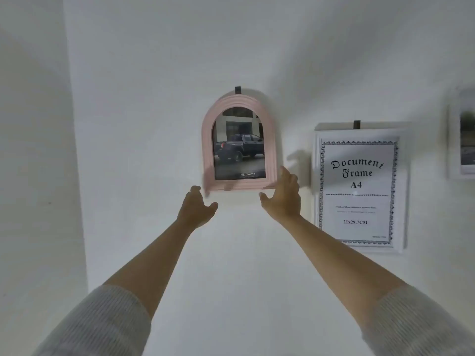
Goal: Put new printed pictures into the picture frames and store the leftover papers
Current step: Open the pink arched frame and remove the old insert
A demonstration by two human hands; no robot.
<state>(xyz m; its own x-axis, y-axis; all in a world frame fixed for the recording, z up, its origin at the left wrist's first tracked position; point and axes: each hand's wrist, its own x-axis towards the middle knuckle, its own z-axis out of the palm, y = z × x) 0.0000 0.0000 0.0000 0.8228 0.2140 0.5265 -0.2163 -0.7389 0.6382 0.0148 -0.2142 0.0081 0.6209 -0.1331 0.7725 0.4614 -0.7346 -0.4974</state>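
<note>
A pink arched picture frame (207, 150) hangs on the white wall from a dark hook (238, 90). It holds a print of a dark pickup truck (239, 147). My left hand (196, 206) is raised just below the frame's lower left corner, fingers loosely spread, holding nothing. My right hand (285, 194) reaches up at the lower right corner, fingers straight, and its fingertips touch the frame's right edge.
To the right hangs a white document frame (401, 188) with its stock "Document Frame A4" insert, on its own dark hook (356, 124). A third white frame (455, 140) is cut off at the far right. A wall corner runs down the left side.
</note>
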